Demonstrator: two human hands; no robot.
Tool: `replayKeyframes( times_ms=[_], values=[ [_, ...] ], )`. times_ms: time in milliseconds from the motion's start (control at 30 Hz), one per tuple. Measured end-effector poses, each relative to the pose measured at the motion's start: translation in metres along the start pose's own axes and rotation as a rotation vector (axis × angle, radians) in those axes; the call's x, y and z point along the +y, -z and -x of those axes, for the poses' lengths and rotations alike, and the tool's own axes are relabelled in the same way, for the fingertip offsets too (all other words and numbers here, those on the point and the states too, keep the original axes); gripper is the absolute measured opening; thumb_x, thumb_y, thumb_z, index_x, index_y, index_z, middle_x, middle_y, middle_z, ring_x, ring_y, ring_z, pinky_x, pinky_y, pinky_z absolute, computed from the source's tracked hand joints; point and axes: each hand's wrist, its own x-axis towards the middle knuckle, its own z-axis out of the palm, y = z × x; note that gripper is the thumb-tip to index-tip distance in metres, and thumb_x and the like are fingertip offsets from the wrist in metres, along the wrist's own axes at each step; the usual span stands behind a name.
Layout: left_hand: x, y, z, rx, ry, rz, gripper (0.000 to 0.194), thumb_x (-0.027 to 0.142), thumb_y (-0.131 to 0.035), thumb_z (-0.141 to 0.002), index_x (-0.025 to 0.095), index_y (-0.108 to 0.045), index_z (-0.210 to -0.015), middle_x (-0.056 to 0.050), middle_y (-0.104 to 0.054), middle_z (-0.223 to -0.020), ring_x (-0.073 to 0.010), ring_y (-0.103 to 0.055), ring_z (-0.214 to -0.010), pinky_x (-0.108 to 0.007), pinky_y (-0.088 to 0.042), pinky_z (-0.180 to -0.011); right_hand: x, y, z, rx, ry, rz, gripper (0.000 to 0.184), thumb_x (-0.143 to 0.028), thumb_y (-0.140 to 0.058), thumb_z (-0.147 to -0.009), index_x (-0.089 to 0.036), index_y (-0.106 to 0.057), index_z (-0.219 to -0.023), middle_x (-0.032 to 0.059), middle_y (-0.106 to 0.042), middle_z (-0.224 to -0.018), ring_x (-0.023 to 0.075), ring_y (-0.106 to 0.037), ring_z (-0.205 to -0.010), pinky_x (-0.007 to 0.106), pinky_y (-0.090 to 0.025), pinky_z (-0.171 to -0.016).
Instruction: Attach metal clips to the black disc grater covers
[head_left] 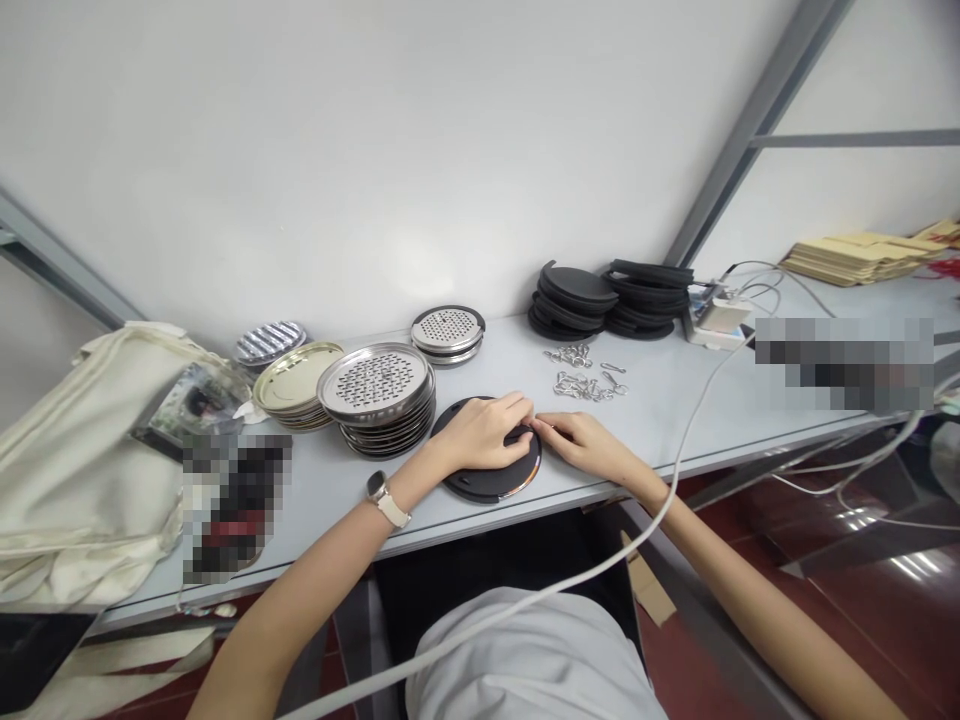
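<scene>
A black round cover lies near the front edge of the table, with a shiny rim showing on its lower right. My left hand rests across its top, fingers bent and fingertips at the right edge. At that same edge my right hand has thumb and fingers pinched together, close to the left fingertips. Any small piece between the fingers is hidden. Just left of the cover stands a stack of round metal graters with perforated tops. Behind the hands lie small metal clips in loose piles.
Gold-coloured round lids and striped silver discs stand left. Black-rimmed graters sit behind. Black covers and strips are stacked by the wall. A white cable crosses before my right arm. A cream bag lies left.
</scene>
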Motion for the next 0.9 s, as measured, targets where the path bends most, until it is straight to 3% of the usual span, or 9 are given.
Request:
replayKeyframes(
  times_ms=[433, 667, 900],
  values=[
    [0.0010, -0.0010, -0.0002, -0.004, 0.035, -0.015, 0.016, 0.031, -0.045, -0.089, 0.019, -0.050, -0.098, -0.003, -0.060, -0.097, -0.0166, -0.061, -0.076, -0.028, -0.043, -0.061, 0.0027, -0.0017, 0.0006, 0.018, -0.032, -0.013, 0.041, -0.038, -0.034, -0.098, -0.017, -0.052, -0.067, -0.0008, -0.053, -0.059, 0.0122, -0.046, -0.055, 0.024, -0.032, -0.056],
    [0.0007, -0.0020, -0.0012, 0.002, 0.036, -0.041, 0.017, 0.031, -0.045, -0.090, 0.018, -0.050, -0.099, -0.005, -0.058, -0.099, -0.0166, -0.060, -0.076, -0.028, -0.044, -0.060, -0.0055, -0.0029, -0.0022, 0.042, -0.041, 0.097, 0.041, -0.036, -0.031, -0.099, -0.018, -0.061, -0.077, 0.0049, -0.066, -0.070, 0.0165, -0.057, -0.061, 0.026, -0.036, -0.062],
    [0.0009, -0.0020, -0.0021, -0.021, 0.051, -0.062, 0.018, 0.033, -0.044, -0.091, 0.018, -0.052, -0.098, -0.005, -0.057, -0.099, -0.0165, -0.060, -0.075, -0.028, -0.044, -0.060, -0.0050, -0.0033, -0.0020, 0.044, -0.030, 0.095, 0.045, -0.039, -0.029, -0.099, -0.019, -0.062, -0.075, 0.0058, -0.067, -0.069, 0.0174, -0.058, -0.060, 0.026, -0.037, -0.061]
  ],
)
